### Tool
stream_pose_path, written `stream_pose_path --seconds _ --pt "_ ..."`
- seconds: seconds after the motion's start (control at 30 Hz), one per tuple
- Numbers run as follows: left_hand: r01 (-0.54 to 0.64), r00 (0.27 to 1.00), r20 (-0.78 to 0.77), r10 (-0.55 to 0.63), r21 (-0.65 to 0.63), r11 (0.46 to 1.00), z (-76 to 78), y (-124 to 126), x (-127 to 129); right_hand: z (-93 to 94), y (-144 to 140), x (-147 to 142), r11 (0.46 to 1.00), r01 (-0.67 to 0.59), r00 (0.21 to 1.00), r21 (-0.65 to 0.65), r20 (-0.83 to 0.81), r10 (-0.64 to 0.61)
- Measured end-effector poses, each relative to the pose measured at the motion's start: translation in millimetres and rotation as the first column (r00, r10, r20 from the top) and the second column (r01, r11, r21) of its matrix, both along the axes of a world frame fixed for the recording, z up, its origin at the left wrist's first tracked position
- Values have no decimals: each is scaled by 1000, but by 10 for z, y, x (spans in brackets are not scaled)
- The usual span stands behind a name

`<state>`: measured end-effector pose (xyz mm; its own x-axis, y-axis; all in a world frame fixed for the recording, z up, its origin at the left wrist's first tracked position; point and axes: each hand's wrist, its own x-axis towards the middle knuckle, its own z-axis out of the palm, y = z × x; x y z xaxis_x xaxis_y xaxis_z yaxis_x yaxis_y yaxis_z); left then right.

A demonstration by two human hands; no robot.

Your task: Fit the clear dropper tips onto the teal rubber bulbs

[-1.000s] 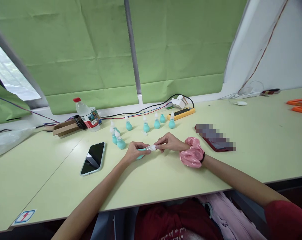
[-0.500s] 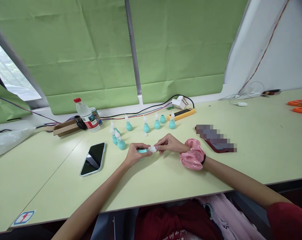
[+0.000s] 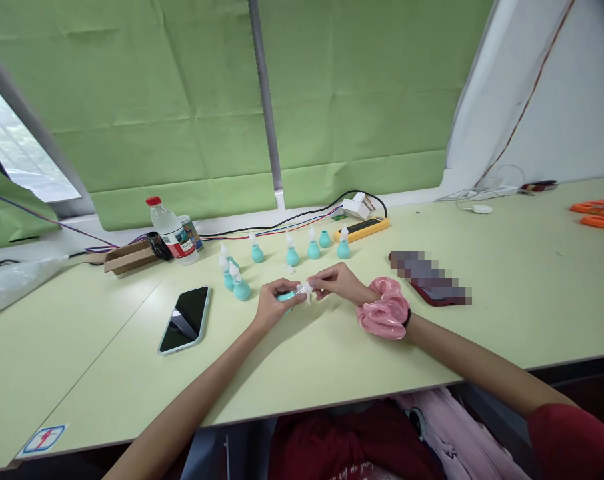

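Note:
My left hand [image 3: 273, 307] is closed around the teal bulb of a nasal aspirator [image 3: 285, 296], whose clear nozzle [image 3: 303, 289] points right. At that nozzle's end, my right hand [image 3: 338, 283] pinches a small whitish tip; whether it is joined to the nozzle I cannot tell. Behind the hands stand several similar teal aspirators with whitish nozzles, among them one aspirator [image 3: 241, 288] to the left and another aspirator [image 3: 343, 248] to the right. One teal bulb [image 3: 325, 239] has no nozzle on it. A small whitish piece [image 3: 289, 269] lies just beyond my hands.
A phone [image 3: 185, 320] lies to the left, a dark red phone-like item [image 3: 432, 283] to the right. Towards the wall are a red-capped bottle [image 3: 175, 233], a cardboard tray [image 3: 132, 257], a yellow-edged power strip [image 3: 365, 229] and cables. Orange-handled scissors [image 3: 599, 213] lie far right.
The nozzle end in my hands has tilted upward slightly, and my right fingers have shifted a little up at its tip. The things on the table stay where they were.

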<state>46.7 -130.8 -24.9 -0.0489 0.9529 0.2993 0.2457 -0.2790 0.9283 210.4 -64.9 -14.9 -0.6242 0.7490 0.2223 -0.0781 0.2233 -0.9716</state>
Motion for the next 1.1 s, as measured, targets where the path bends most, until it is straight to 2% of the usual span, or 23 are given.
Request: stream_pose_path --seconds 0.1,0.17,0.2,0.23,0.27,0.33,0.37,0.4,0.47,0.57,0.6,0.7,0.73,0.77,0.83,0.87,0.9,1.0,1.1 --pt "7 998 -68 0 97 995 54 114 58 51 29 -10 974 214 976 73 -68 -209" --pt "0 969 -244 40 160 987 89 242 29 104 92 27 943 314 947 113 -106 -303" --pt "-16 922 -376 86 185 983 100 316 -10 134 138 59 909 388 919 151 -140 -369" --pt "-38 850 -508 139 205 978 101 391 -61 163 192 99 853 479 876 208 -182 -447" --pt "-66 749 -634 194 220 973 93 465 -119 187 252 145 764 580 814 282 -231 -532" --pt "-102 606 -760 235 218 970 46 589 -232 207 384 239 550 704 696 448 -287 -658" --pt "-113 566 -790 236 210 971 12 636 -277 199 451 281 463 712 659 528 -277 -699" --pt "-118 545 -806 231 199 973 -25 671 -312 179 515 317 417 690 644 592 -240 -726" --pt "-132 492 -840 229 189 973 -91 713 -347 122 624 366 388 632 632 671 -157 -759" --pt "-157 442 -866 235 183 970 -141 739 -338 64 690 391 391 602 623 697 -102 -776" --pt "-166 433 -870 237 181 969 -144 744 -327 64 679 390 360 614 596 703 -115 -794" --pt "-192 422 -873 243 175 966 -132 744 -287 96 554 358 171 643 512 746 -253 -821" --pt "-194 426 -873 239 171 966 -123 733 -275 100 491 334 119 616 529 778 -297 -795" --pt "-190 434 -871 233 165 968 -112 716 -266 93 423 299 100 558 588 824 -308 -748" --pt "-167 463 -861 211 149 975 -82 662 -256 40 288 202 153 340 768 928 -180 -615" --pt "-147 484 -853 193 139 979 -64 629 -257 -4 228 142 204 206 833 957 -62 -550" --pt "-120 509 -844 169 125 985 -47 596 -263 -55 178 82 262 86 863 961 59 -502" --pt "-11 594 -802 60 66 998 -9 520 -306 -205 97 -61 428 -113 836 897 319 -447" --pt "55 673 -740 -18 26 998 -10 490 -367 -290 110 -97 556 -181 811 811 443 -383"
